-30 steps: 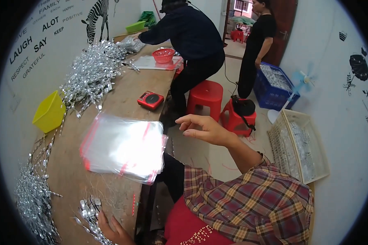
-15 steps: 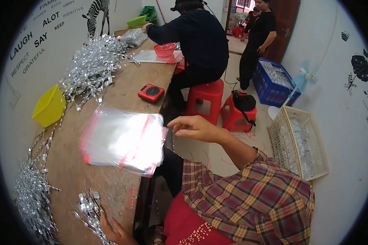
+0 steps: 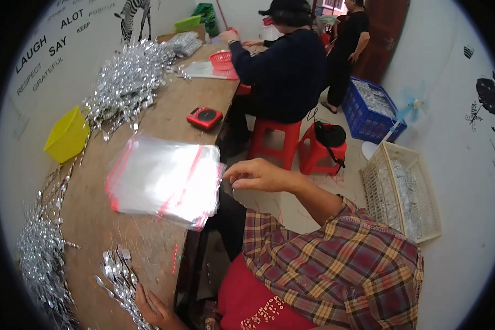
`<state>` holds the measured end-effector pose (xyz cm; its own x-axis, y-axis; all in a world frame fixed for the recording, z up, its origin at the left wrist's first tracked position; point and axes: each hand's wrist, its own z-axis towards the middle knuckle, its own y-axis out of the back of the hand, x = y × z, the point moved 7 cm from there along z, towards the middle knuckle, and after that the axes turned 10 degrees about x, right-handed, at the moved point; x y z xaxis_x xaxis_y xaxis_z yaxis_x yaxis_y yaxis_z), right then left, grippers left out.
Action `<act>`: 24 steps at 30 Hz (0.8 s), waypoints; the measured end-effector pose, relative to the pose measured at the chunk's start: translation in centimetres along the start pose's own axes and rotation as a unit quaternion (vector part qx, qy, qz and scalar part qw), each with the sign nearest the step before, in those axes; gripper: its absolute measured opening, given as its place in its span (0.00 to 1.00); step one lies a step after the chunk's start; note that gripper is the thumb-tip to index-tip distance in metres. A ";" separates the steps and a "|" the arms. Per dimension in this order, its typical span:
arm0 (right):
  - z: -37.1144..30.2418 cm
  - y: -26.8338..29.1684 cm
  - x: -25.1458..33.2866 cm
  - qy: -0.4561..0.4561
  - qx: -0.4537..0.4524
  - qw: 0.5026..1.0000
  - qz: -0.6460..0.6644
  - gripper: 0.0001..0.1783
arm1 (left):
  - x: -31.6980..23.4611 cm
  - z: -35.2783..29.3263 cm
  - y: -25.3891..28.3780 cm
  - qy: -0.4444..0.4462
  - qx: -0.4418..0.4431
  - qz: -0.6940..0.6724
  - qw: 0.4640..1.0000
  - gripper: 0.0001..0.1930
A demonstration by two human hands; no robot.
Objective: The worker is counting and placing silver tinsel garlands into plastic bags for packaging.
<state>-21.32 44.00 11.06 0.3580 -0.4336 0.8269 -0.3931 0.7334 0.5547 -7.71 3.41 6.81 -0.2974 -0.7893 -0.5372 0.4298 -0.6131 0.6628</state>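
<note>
Both our hands are busy: left hand (image 3: 151,308) grips silver sprigs (image 3: 118,280) on the desk (image 3: 165,118); right hand (image 3: 258,176), fingertips pinched, hovers beside clear bags (image 3: 165,181).

You are looking at a bright, evenly lit room; the light is soft and is coming mostly from above and from the far doorway side. Shadows are staying weak, only a faint one is lying under the stack of clear bags (image 3: 165,180) on the table (image 3: 165,118). The bags and the silver foil pieces (image 3: 127,80) are giving small glare spots. The fisheye lens is bending the table edge and the walls toward the rim, and a black border is surrounding the round picture. Your right hand (image 3: 258,176) is looking slightly soft, and the far people are less sharp.
</note>
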 end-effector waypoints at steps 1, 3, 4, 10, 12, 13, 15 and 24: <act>0.3 -0.2 -0.1 -0.004 0.014 1.000 -0.008 0.18 | 0.0 -0.4 0.3 0.016 -0.010 0.023 1.000 0.16; 0.8 -0.7 -0.2 0.010 0.033 0.999 -0.007 0.17 | -0.4 -1.2 0.8 0.038 -0.023 0.048 0.998 0.16; 0.7 -1.0 0.1 0.023 0.036 0.999 -0.002 0.17 | -0.7 -0.9 0.9 0.044 -0.026 0.044 0.998 0.16; 2.8 -6.8 0.6 -0.009 0.169 0.981 0.096 0.18 | -3.2 -1.1 2.9 0.024 -0.069 0.059 0.996 0.16; 3.2 -8.3 1.4 -0.008 0.210 0.974 0.082 0.18 | -4.0 -1.7 3.6 0.058 -0.093 0.041 0.993 0.15; 3.7 -9.6 2.1 0.021 0.235 0.969 0.074 0.19 | -4.2 -2.5 4.4 0.061 -0.126 0.007 0.990 0.15; 4.1 -11.5 2.1 0.028 0.271 0.958 0.086 0.19 | -3.9 -3.5 4.5 0.077 -0.138 0.014 0.987 0.15; 3.9 -15.3 2.3 0.035 0.341 0.936 0.079 0.20 | -3.2 -6.1 5.0 0.100 -0.139 0.094 0.981 0.13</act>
<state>-17.73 29.73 4.83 0.2956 -0.2947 0.9087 -0.8861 0.2708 0.3761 0.58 3.10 8.67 -0.0297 -0.8484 -0.5285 0.6856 -0.4021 0.6068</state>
